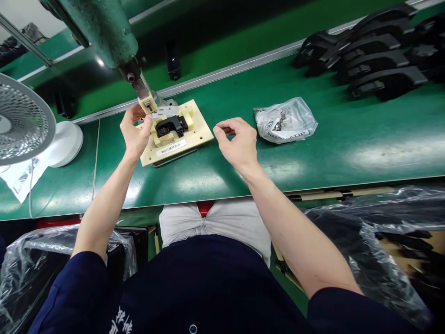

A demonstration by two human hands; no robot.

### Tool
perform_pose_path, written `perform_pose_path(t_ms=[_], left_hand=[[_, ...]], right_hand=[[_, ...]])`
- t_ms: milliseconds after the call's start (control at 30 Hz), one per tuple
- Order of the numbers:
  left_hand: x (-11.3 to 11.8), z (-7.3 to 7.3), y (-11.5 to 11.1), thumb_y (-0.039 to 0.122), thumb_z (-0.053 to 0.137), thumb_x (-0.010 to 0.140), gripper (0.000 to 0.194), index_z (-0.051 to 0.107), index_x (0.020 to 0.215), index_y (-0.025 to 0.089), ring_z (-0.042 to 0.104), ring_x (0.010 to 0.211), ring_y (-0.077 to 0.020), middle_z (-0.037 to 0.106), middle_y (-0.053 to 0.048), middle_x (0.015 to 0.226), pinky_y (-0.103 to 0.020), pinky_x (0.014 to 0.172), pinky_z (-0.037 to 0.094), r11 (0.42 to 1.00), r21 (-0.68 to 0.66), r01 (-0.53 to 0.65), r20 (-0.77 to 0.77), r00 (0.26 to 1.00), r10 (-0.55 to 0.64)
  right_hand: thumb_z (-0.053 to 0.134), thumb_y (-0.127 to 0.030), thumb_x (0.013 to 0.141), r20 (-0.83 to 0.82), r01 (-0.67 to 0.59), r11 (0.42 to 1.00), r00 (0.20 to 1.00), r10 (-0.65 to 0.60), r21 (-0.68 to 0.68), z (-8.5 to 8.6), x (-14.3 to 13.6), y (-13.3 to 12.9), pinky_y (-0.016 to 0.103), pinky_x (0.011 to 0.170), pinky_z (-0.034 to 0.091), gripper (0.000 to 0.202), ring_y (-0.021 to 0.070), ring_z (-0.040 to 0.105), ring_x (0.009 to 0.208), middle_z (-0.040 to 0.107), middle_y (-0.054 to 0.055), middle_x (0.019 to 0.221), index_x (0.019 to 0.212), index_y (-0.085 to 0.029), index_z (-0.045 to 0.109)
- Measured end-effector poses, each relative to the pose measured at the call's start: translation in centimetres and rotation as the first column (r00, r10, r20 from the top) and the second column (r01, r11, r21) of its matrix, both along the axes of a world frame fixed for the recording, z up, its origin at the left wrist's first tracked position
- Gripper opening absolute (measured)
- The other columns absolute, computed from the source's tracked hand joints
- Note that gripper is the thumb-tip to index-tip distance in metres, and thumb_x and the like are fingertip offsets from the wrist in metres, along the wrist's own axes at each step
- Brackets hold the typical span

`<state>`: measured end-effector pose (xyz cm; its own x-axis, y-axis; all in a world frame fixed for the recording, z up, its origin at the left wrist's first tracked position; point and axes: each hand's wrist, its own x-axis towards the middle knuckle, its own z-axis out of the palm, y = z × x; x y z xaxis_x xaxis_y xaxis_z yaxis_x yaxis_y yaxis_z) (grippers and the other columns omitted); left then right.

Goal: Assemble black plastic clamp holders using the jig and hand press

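A cream jig plate (194, 134) lies on the green bench, with a small black plastic part (171, 125) seated in its blocks. Above it hangs the tip of a green press (148, 103). My left hand (135, 132) sits at the jig's left edge, fingers curled up to the press tip and the cream block there. My right hand (236, 141) hovers just right of the jig, thumb and forefinger pinched together; whether something small is between them I cannot tell.
A crumpled clear bag of small parts (285, 120) lies right of my hand. A stack of black plastic parts (375, 51) fills the far right. A white fan (24, 123) stands at the left. Plastic-lined boxes (382, 241) sit below the bench edge.
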<state>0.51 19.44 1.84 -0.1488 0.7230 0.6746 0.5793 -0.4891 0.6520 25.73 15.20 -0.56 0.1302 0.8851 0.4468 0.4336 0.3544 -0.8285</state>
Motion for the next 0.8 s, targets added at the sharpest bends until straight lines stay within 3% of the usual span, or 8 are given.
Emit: perform_pose_path(t_ms=[167,300,333,433,567,700,800], left_hand=[[0.4,0.0,0.1,0.047,0.065,0.08,0.033,0.06,0.098,0.019,0.067,0.084,-0.0195,0.069,-0.005,0.087,-0.037,0.083,0.055,0.999,0.017,-0.044,-0.005,0.999,0.044],[1.4,1.1,-1.1,0.046,0.061,0.078,0.034,0.061,0.096,0.017,0.067,0.082,-0.021,0.07,-0.007,0.087,-0.036,0.081,0.055,0.98,-0.106,-0.169,0.001,0.985,0.17],[1.8,1.2,-1.3,0.046,0.058,0.079,0.036,0.061,0.1,0.018,0.068,0.086,-0.0208,0.071,-0.007,0.09,-0.036,0.083,0.054,0.966,-0.184,-0.18,-0.019,0.984,0.18],[2.6,1.0,-1.4,0.046,0.06,0.075,0.038,0.063,0.096,0.016,0.068,0.078,-0.0238,0.072,-0.009,0.083,-0.038,0.077,0.055,0.977,-0.149,-0.152,0.051,0.986,0.161],[3.0,0.1,-1.1,0.049,0.059,0.074,0.043,0.063,0.099,0.015,0.07,0.082,-0.0285,0.073,-0.011,0.086,-0.045,0.08,0.055,0.983,-0.14,-0.119,0.1,0.986,0.134],[2.9,-0.5,-1.2,0.05,0.055,0.075,0.045,0.061,0.103,0.015,0.07,0.087,-0.0306,0.073,-0.013,0.091,-0.048,0.083,0.054,0.978,-0.176,-0.115,0.107,0.985,0.135],[2.9,-0.7,-1.1,0.049,0.054,0.075,0.044,0.06,0.103,0.016,0.07,0.089,-0.0313,0.073,-0.013,0.093,-0.05,0.087,0.053,0.976,-0.187,-0.11,0.104,0.986,0.131]], right_hand=[[0.057,-0.021,0.078,0.034,-0.033,0.999,0.999,0.032,0.022,1.6,1.5,1.2,0.033,0.07,0.05,0.009,0.0158,0.06,0.073,0.066,0.006,0.086,0.078,-0.017,0.066],[0.057,-0.025,0.08,0.079,-0.011,0.986,0.997,-0.002,0.164,6.4,3.3,2.8,0.032,0.069,0.05,0.012,0.0161,0.06,0.072,0.065,0.006,0.081,0.075,-0.018,0.064],[0.056,-0.027,0.081,0.091,-0.013,0.98,0.996,-0.005,0.197,8.0,3.7,3.4,0.031,0.069,0.05,0.014,0.0159,0.06,0.071,0.065,0.005,0.08,0.075,-0.018,0.064],[0.053,-0.03,0.084,0.125,-0.035,0.952,0.992,-0.003,0.303,13.9,4.5,5.8,0.03,0.07,0.051,0.019,0.015,0.06,0.07,0.065,0.005,0.079,0.074,-0.018,0.063],[0.053,-0.031,0.087,0.13,-0.008,0.872,0.989,-0.064,0.49,22.7,4.1,9.0,0.032,0.075,0.051,0.02,0.016,0.06,0.074,0.065,0.005,0.081,0.077,-0.017,0.062],[0.05,-0.029,0.093,0.197,-0.023,0.799,0.973,-0.12,0.601,31.0,1.4,11.6,0.036,0.086,0.05,0.018,0.0165,0.061,0.084,0.065,0.004,0.088,0.085,-0.017,0.061],[0.047,-0.027,0.098,0.303,-0.072,0.8,0.942,-0.141,0.596,36.5,-2.1,13.2,0.036,0.097,0.047,0.017,0.0141,0.061,0.095,0.065,0.002,0.099,0.098,-0.017,0.061]])
